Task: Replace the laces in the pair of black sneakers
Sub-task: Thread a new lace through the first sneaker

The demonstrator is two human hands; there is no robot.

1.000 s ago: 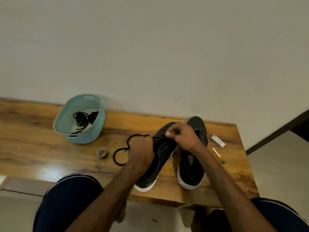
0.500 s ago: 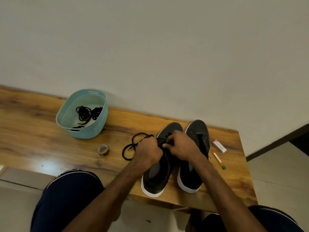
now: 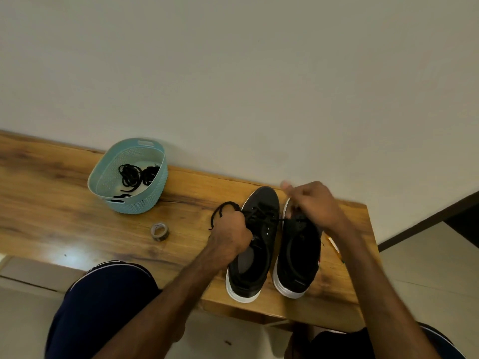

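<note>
Two black sneakers with white soles stand side by side on the wooden table, toes pointing away from me: the left sneaker (image 3: pixel 261 203) and the right sneaker (image 3: pixel 298 257). A black lace (image 3: pixel 220 211) runs across the left sneaker's eyelets. My left hand (image 3: pixel 232 234) is closed on the lace's left part, which loops out over the table. My right hand (image 3: pixel 315 203), blurred, is pinched on the lace's other end above the toe of the right sneaker, and the lace stretches taut between the hands.
A light blue basket (image 3: pixel 108 167) holding more black laces (image 3: pixel 136 174) sits at the back left near the wall. A small roll of tape (image 3: pixel 160 231) lies in front of it. An orange pen (image 3: pixel 333 246) peeks out by my right wrist. The table's right edge is close.
My right hand has pulled away to the right and back, drawing the lace taut. The left hand stays at the left sneaker. The camera view has shifted a little.
</note>
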